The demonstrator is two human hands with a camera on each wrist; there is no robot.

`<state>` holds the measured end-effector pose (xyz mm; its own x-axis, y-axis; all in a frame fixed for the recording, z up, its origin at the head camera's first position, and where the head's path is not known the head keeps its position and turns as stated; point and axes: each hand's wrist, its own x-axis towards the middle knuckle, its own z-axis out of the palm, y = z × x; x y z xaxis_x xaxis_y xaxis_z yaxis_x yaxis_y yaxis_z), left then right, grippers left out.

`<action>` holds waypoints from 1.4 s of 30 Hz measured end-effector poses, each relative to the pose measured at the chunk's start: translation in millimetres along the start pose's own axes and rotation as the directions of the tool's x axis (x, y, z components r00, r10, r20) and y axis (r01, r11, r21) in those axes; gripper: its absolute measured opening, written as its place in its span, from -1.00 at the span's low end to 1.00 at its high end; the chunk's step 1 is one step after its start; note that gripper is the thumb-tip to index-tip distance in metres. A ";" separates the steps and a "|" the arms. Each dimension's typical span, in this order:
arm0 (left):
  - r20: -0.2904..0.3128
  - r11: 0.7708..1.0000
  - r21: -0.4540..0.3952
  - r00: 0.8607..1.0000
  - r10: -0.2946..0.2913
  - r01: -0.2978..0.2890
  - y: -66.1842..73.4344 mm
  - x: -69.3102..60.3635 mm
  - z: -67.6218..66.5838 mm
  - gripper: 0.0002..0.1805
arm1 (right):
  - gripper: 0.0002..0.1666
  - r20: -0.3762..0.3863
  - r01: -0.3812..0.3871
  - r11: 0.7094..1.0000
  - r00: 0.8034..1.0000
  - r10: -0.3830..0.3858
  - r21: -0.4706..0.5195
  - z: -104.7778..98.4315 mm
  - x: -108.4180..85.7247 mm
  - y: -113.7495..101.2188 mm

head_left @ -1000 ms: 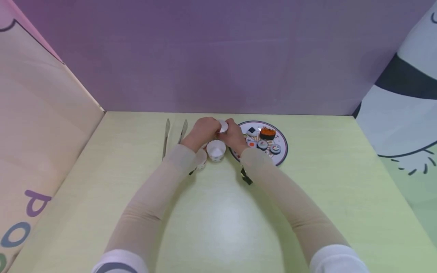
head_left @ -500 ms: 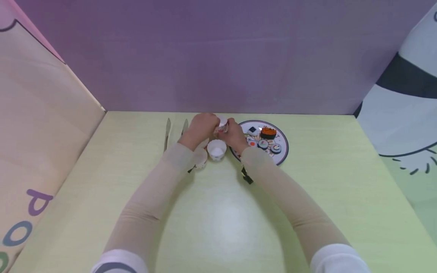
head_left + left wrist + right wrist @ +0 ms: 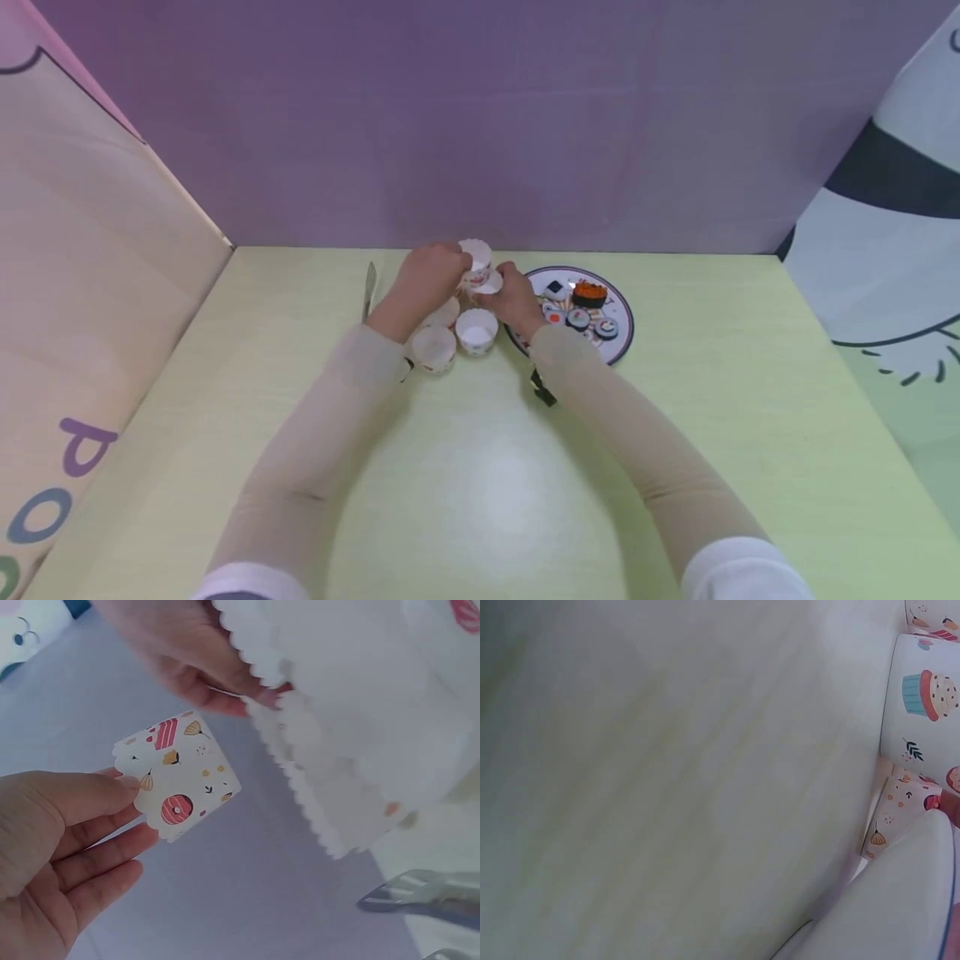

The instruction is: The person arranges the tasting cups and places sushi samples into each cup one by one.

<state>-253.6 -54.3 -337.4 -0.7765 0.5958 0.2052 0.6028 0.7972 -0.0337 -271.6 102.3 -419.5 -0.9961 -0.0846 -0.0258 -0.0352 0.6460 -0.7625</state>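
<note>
My left hand pinches a small white paper baking cup by its scalloped rim, thumb against fingers. In the left wrist view this cup shows doughnut and cake prints. Just right of it, my right hand pinches another white baking cup, partly hidden by its fingers. The two held cups are close together in the head view. Below the hands, more baking cups stand on the table: one white cup, another cup, and a third partly behind the left wrist.
A round dark-rimmed plate with several sushi pieces lies right of the right hand, partly under that forearm. A silver utensil lies left. A small dark object pokes out by the right sleeve. A purple wall stands behind the table.
My left hand has drawn left and slightly up, bringing a baking cup away from the one in my right hand. The right hand has stayed nearly still. More of the table cups shows now.
</note>
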 end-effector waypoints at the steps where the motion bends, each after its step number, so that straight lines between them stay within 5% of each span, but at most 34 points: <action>1: -0.028 1.000 0.000 1.000 0.013 -0.013 1.4 -3.8 -1.6 -0.85 | -0.37 0.000 0.001 1.000 1.000 -0.001 0.006 0.1 -0.1 0.1; 5: -0.100 0.999 0.017 0.994 0.047 -0.046 9.3 -18.6 -5.5 -0.85 | -0.37 -0.002 -0.001 1.000 1.000 0.001 0.011 1.5 1.1 1.5; 13: -0.105 0.987 0.086 0.984 0.144 -0.135 25.2 -47.6 -11.8 -0.84 | -0.47 -0.002 -0.048 0.998 0.999 0.048 -0.052 2.4 5.5 2.4; 22: -0.211 0.960 0.170 0.943 0.256 -0.222 36.3 -77.2 -11.7 -0.88 | -0.40 0.004 -0.040 0.998 0.999 0.040 -0.039 2.4 3.2 -0.2; 31: -0.168 0.947 0.159 0.938 0.303 -0.278 49.2 -91.0 -0.3 -0.89 | -0.35 0.013 0.001 1.000 1.000 -0.001 0.011 1.1 -0.7 0.3; 37: -0.145 0.921 0.183 0.917 0.372 -0.345 56.8 -94.4 14.6 -0.87 | -0.38 0.006 0.005 1.000 1.000 -0.005 0.016 -0.8 -2.9 -2.0; 42: -0.105 0.920 0.190 0.924 0.367 -0.343 59.8 -96.2 23.5 -0.85 | -0.38 0.010 0.005 1.000 1.000 -0.005 0.018 -1.1 -2.9 -1.6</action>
<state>-147.2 -61.7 -382.2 -0.4774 0.8328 0.2803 0.7862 0.5473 -0.2870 -268.8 102.4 -417.4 -0.9950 -0.0957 -0.0287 -0.0384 0.6319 -0.7741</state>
